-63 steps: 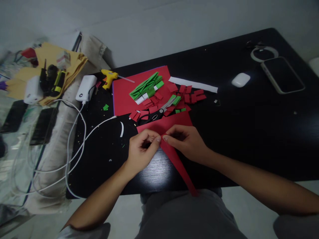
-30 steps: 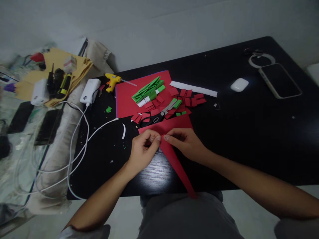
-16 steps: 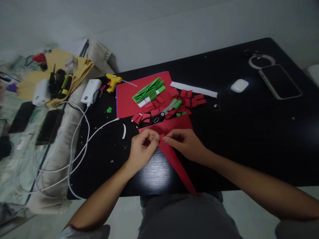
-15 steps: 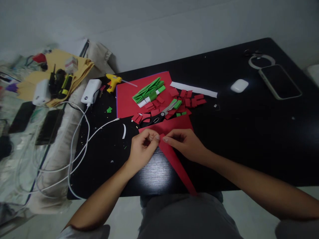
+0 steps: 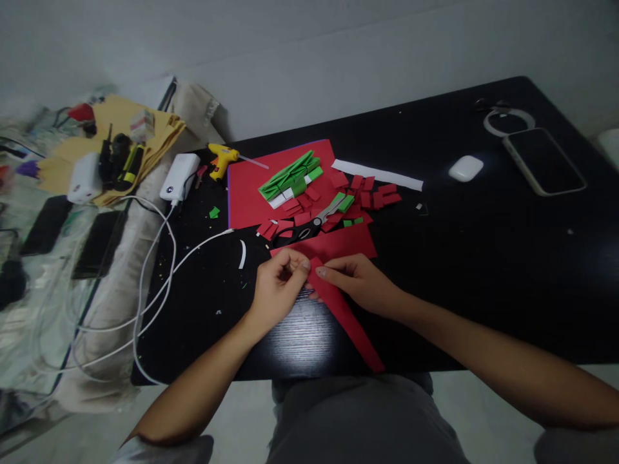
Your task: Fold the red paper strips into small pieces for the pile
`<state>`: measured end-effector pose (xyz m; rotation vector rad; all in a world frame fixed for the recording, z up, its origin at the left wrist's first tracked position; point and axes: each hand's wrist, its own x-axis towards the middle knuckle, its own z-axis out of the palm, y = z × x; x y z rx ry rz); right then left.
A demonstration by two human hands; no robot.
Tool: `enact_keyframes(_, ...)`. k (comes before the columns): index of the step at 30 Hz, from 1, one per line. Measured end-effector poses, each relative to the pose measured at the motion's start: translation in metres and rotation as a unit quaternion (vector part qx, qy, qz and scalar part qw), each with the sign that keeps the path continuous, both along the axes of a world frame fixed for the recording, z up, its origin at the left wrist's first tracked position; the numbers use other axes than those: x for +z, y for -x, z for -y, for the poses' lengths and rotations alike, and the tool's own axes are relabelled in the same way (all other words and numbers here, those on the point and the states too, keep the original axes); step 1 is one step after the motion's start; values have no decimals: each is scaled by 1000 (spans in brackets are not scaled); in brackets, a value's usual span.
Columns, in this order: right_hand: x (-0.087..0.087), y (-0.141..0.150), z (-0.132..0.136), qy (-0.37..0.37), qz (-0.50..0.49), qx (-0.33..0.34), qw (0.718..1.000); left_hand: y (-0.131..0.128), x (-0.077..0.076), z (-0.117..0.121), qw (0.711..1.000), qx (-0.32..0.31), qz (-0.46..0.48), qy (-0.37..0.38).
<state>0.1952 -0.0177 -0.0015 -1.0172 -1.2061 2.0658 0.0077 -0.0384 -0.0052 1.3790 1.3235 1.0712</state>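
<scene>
A long red paper strip (image 5: 345, 317) slants from my fingertips down to the table's front edge. My left hand (image 5: 281, 283) pinches its upper end between thumb and forefinger. Close beside it, my right hand (image 5: 360, 280) grips the same end, thumb on top and some fingers beneath the strip. Just beyond both hands lies a wider piece of red paper (image 5: 343, 243). Black-handled scissors (image 5: 309, 227) rest behind that, among several small folded red paper pieces (image 5: 372, 193). A bundle of folded green paper (image 5: 293, 175) lies on a red sheet (image 5: 244, 193).
On the black table (image 5: 483, 270) are a yellow glue gun (image 5: 222, 158), a white power bank (image 5: 180, 177) with a looping white cable (image 5: 193, 248), a white paper strip (image 5: 377, 174), a white earbud case (image 5: 465, 168) and a phone (image 5: 545, 161). Cluttered goods (image 5: 130, 161) stand at the left.
The strip's upper end has turned slightly, and fingers of my right hand now show beneath it. Its lower end has shifted up a little. Both hands stay in nearly the same place.
</scene>
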Motion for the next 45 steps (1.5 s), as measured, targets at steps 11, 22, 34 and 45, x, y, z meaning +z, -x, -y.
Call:
enact_keyframes(11,2,1,-1,-25,15,-8,1000,-2,1,-2,999,8,-14,-31)
enact_keyframes(22,2,0,-1,-35,8,-21,999,1,-1,2,992,6,-62,-114)
enact_keyframes(34,0,-1,-1,-31,10,-3,999,1,-1,-1,999,-12,-9,-35)
enact_keyframes(45,-1,-2,-3,103,-37,21,994,2,3,-6,1000,0,-9,-6)
